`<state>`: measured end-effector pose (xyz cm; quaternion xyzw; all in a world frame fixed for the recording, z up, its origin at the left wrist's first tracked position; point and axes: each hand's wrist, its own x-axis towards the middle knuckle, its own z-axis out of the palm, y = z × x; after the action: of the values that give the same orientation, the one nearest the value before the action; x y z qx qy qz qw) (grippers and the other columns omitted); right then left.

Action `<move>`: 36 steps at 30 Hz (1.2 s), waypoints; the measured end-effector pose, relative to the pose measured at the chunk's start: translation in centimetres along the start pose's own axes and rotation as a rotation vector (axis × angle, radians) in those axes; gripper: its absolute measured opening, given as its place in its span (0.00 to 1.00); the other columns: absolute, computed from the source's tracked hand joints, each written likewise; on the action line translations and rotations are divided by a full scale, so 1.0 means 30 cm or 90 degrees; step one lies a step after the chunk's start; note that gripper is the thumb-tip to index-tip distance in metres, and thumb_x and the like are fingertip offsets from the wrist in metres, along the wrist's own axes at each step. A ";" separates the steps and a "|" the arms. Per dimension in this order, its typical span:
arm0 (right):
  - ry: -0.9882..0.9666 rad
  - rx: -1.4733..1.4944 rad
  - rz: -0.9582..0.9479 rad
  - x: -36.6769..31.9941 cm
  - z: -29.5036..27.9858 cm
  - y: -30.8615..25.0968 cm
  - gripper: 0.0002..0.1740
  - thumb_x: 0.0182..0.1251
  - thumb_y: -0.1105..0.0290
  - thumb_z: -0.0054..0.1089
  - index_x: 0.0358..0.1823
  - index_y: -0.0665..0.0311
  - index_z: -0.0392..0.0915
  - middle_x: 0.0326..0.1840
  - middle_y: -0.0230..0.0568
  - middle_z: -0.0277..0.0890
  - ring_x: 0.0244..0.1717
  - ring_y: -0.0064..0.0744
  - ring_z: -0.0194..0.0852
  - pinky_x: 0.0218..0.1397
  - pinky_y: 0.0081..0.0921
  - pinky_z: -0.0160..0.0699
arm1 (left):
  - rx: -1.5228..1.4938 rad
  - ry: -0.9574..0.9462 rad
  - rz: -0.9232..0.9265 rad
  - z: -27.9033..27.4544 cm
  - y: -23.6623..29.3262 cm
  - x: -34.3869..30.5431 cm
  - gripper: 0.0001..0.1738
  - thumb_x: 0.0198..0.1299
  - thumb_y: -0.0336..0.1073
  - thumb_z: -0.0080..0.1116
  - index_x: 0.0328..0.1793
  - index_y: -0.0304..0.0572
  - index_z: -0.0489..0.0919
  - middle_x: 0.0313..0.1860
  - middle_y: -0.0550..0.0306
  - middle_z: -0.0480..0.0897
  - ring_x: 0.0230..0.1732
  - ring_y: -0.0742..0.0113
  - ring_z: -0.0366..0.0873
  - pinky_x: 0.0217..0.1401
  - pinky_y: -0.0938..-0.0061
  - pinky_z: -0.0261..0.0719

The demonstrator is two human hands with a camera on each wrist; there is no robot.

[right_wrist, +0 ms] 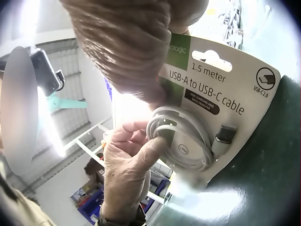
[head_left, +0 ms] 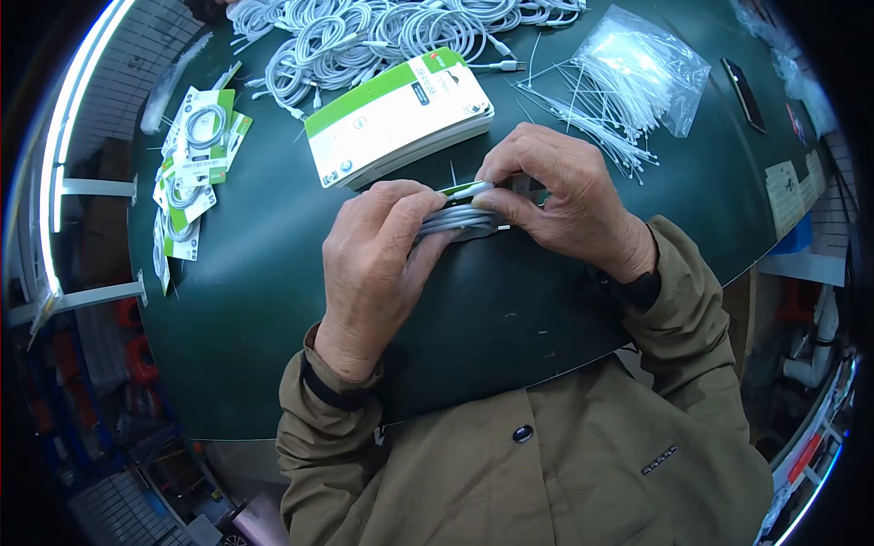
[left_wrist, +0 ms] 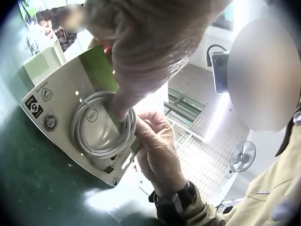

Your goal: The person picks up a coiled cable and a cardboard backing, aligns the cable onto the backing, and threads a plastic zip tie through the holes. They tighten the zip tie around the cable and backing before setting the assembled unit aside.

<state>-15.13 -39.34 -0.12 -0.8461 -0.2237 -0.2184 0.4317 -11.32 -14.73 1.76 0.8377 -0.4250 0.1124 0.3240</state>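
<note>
**Two-handed hold: coiled USB cable on backing card**

From where I stand, the green work table point(head_left: 241, 364) spans the head view. A heap of coiled white cables point(head_left: 364, 45) occupies the top. Below it sits a stack of printed cards point(head_left: 401, 118); loose white cable ties point(head_left: 610, 109) lie at upper right, and carded cables point(head_left: 187, 173) overlap at left.

Both hands work mid-frame. The left hand point(head_left: 375, 250) has its fingers bent, gripping coil and card between thumb and fingers. The right hand point(head_left: 569, 187) is closed to a narrow pinch at the coil's far side. Between them is the USB-A to USB-C backing card point(right_wrist: 225, 89) with the grey-white coiled cable point(head_left: 455, 219) against its face. The USB-A plug point(right_wrist: 226, 135) lies on the card, outside the coil.

Caution: slackened fingers could let the coil spring wide. Uneven pressure could crease the card. The unpinched plug could swing loose.

Clearance: the card stack limits movement upward in the frame; the table's near edge runs below the hands, beside the jacket. The widest free surface is at lower left.
</note>
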 end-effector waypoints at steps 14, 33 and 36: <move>-0.003 0.016 -0.060 0.016 -0.002 0.008 0.11 0.61 0.78 0.82 0.38 0.64 0.84 0.42 0.41 0.88 0.38 0.31 0.88 0.38 0.26 0.86 | 0.054 0.116 0.090 0.064 -0.043 -0.001 0.16 0.47 0.22 0.76 0.44 0.42 0.87 0.45 0.55 0.89 0.37 0.56 0.87 0.38 0.65 0.85; 0.037 -0.321 0.269 -0.005 -0.157 0.198 0.13 0.68 0.65 0.76 0.48 0.65 0.90 0.42 0.47 0.90 0.41 0.45 0.90 0.47 0.39 0.88 | 0.011 0.112 0.088 0.049 -0.016 0.003 0.14 0.50 0.16 0.75 0.42 0.35 0.86 0.41 0.50 0.87 0.37 0.54 0.87 0.38 0.66 0.86; -0.099 -0.431 0.324 -0.011 -0.150 0.206 0.19 0.65 0.56 0.80 0.47 0.64 0.92 0.44 0.50 0.90 0.45 0.52 0.90 0.51 0.46 0.88 | 0.008 0.109 0.079 0.051 -0.021 -0.007 0.15 0.50 0.17 0.75 0.43 0.36 0.86 0.43 0.51 0.87 0.38 0.54 0.87 0.39 0.65 0.86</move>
<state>-12.67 -46.40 -1.82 -0.9822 0.0442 -0.1015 0.1518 -11.09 -15.31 0.22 0.7990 -0.4462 0.2059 0.3464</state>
